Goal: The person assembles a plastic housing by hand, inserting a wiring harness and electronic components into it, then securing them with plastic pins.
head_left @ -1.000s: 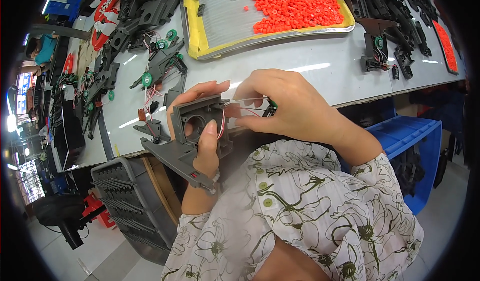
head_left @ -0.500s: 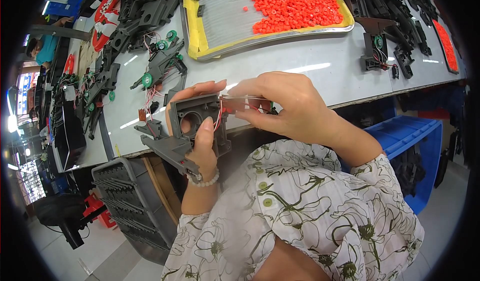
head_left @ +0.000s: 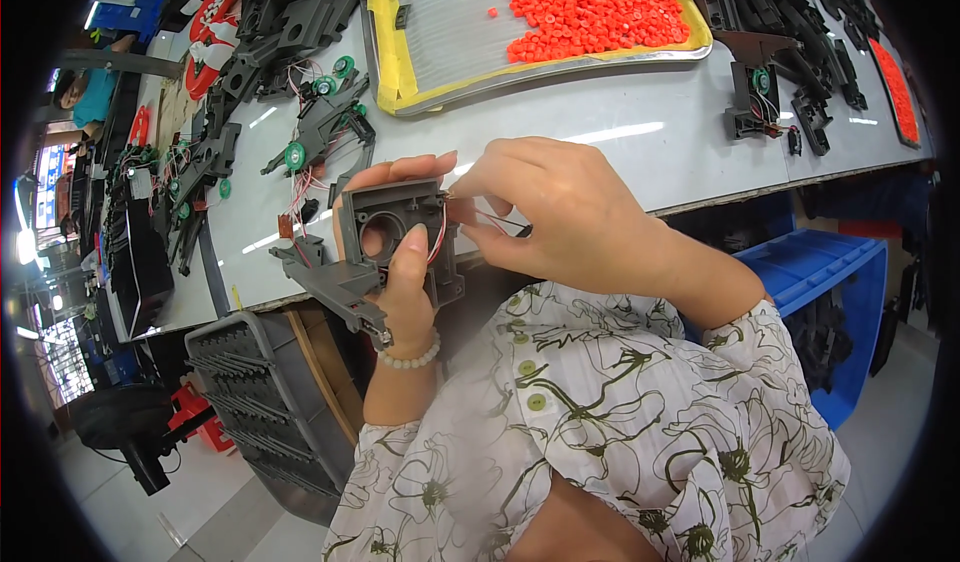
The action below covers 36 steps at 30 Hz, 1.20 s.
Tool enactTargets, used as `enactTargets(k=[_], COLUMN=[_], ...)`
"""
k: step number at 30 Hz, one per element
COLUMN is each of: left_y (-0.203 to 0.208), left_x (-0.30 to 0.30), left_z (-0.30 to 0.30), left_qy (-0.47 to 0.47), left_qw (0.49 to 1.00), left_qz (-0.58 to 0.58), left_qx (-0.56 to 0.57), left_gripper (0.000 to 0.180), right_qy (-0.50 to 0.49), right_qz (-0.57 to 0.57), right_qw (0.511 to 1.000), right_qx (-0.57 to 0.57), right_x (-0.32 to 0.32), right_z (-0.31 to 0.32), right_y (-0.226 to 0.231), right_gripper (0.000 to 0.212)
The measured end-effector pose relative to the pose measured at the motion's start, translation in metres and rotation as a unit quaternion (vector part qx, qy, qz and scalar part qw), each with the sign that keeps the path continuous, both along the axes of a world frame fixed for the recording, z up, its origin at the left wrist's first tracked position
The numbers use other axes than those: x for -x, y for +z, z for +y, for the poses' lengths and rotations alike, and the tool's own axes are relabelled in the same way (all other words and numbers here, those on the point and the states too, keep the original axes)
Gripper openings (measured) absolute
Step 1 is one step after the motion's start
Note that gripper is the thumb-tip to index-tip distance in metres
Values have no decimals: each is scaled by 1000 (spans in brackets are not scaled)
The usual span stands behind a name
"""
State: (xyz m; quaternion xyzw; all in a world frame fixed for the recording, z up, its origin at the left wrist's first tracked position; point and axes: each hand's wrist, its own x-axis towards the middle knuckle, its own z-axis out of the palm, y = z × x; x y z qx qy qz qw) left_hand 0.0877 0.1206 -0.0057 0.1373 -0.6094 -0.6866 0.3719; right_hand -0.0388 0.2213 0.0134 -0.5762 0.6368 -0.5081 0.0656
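My left hand (head_left: pixel 405 287) is wrapped round a dark grey plastic housing (head_left: pixel 395 202), its thumb across the front beside a round opening. A long grey arm-like part (head_left: pixel 335 287) sticks out toward the lower left of the housing. At the housing's right edge, my right hand (head_left: pixel 560 207) pinches thin wires (head_left: pixel 485 218) between thumb and fingers. Red and white wires (head_left: pixel 441 237) run down the housing's front next to my left thumb. The wires' far ends are partly hidden behind my right fingers.
A yellow-edged metal tray (head_left: pixel 560 67) of small red plastic pieces (head_left: pixel 595 12) stands beyond my hands. Grey parts with green discs and wires (head_left: pixel 320 127) lie to the left, others (head_left: pixel 755 107) to the right. A blue crate (head_left: pixel 845 262) is at right, a grey crate (head_left: pixel 265 412) below the table.
My right hand has drawn slightly closer to the housing's right edge, and the reddish piece at its fingertips is now mostly hidden. My left hand keeps its hold on the housing.
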Motion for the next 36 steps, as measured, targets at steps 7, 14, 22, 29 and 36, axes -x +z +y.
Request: enactTargets(k=[7, 14, 22, 29, 36], left_y=[-1, -1, -2, 0, 2], left_x=[0, -2, -2, 1, 0], left_z=[1, -1, 1, 6, 7], left_qy=[2, -4, 17, 40, 54], left_qw=[1000, 1000, 999, 997, 995], left_qz=[-1, -7, -37, -43, -58], left_qx=[-21, -21, 27, 47, 58], left_gripper=[53, 53, 54, 54, 52], right_qy=[6, 12, 4, 9, 5], right_qz=[-1, 5, 8, -12, -21], right_qw=[1000, 999, 999, 999, 999], right_qx=[-11, -44, -54, -45, -40], right_x=[0, 1, -4, -2, -3], right_z=[0, 1, 1, 2, 4], right_y=[1, 4, 4, 1, 2], right_gripper=[21, 21, 14, 18, 18])
